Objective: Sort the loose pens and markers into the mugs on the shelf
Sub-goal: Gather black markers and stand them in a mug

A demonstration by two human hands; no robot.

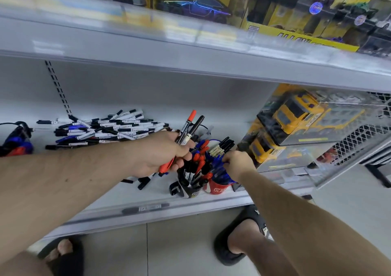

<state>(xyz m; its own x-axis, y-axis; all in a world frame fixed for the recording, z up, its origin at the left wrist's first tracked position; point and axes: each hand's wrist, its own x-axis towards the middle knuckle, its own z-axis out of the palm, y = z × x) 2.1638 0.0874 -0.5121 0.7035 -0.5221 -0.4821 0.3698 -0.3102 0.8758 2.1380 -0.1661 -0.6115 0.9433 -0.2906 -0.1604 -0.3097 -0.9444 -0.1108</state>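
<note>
A heap of loose markers (105,127) with black and blue caps lies on the white shelf (148,191), left of centre. My left hand (163,153) grips a small bunch of markers (191,125), one red-capped, one black-capped, sticking up. Just right of it stand a black mug (190,192) filled with red-capped and black markers and a red mug (219,189) filled with blue ones. My right hand (239,163) reaches over the red mug with a bundle of black-capped markers (222,146) at its fingers; the fingers are curled at the blue markers.
Boxed yellow toy trucks (296,117) are stacked right of the mugs. A blue and red toy (17,142) sits at the far left. Two loose black caps or markers (143,182) lie in front of my left hand. Toy car boxes (201,7) fill the upper shelf.
</note>
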